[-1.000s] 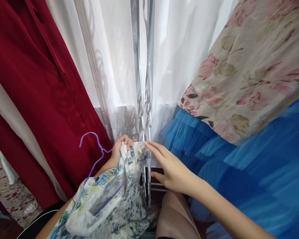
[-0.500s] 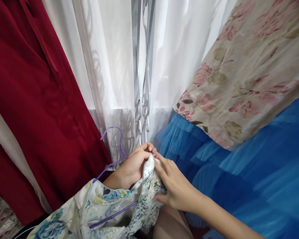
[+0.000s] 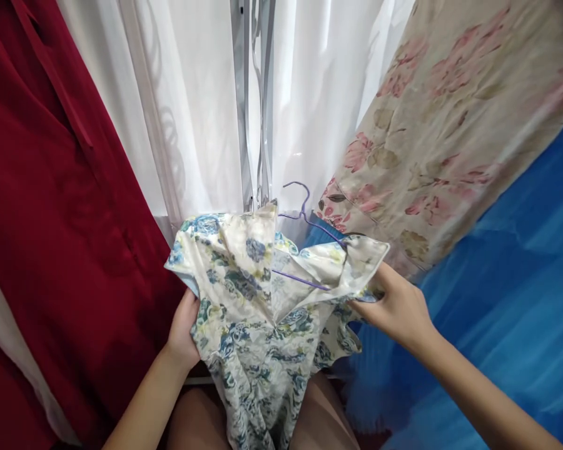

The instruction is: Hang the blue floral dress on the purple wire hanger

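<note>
A white garment with blue flowers [image 3: 253,300] is spread out between my hands, its lower part hanging down over my knees. My left hand [image 3: 182,328] grips its left shoulder from behind. My right hand [image 3: 396,306] pinches its right sleeve. A purple wire hanger [image 3: 304,215] sits inside the neck, with its hook sticking up above the collar.
A dark red garment [image 3: 51,206] hangs on the left. White sheer curtains [image 3: 197,112] cover a window with a metal grille [image 3: 253,94] straight ahead. At the right hang a beige fabric with pink flowers [image 3: 450,125] and a blue tulle skirt [image 3: 497,300].
My hands were close together on the bunched garment. They have moved apart and lifted it, spreading it out. The hanger now sits in the neck with its hook pointing up.
</note>
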`<state>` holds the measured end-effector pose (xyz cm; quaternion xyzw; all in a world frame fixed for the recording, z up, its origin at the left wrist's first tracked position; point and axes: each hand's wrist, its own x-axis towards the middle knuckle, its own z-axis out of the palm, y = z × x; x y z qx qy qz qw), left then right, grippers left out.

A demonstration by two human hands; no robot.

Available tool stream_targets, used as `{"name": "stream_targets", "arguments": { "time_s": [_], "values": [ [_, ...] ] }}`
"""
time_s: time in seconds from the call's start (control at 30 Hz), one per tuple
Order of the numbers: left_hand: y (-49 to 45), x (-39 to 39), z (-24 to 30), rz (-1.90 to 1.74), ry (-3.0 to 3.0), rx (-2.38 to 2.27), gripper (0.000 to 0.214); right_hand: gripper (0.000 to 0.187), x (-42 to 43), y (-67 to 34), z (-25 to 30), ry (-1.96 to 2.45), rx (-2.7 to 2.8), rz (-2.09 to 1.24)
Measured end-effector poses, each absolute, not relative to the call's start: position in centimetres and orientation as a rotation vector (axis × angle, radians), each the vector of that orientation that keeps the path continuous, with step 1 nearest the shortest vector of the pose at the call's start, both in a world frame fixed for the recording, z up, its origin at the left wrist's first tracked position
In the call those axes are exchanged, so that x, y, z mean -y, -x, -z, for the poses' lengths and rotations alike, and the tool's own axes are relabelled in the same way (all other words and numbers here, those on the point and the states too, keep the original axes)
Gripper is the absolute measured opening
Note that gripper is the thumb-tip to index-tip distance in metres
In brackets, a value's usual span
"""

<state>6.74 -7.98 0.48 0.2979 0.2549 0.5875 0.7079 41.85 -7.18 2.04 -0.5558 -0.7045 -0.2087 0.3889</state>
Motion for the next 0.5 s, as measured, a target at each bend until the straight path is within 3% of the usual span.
{"name": "stream_targets", "arguments": {
  "time_s": [0.07,0.27,0.5],
  "values": [
    [-5.5,9.4,1.2,-1.397,-0.575,-0.715,0.065,0.058,6.6,-40.9,-3.7,1.395,1.850,0.551],
    [-4.2,12.0,4.4,-1.529,-0.681,-1.117,0.057,0.085,7.3,-38.7,-6.4,1.305,2.038,0.535],
    [-5.8,13.0,8.7,-1.529,-0.753,-1.323,0.033,0.088,8.7,-40.2,-5.7,1.236,2.187,0.506]
  ]
}}
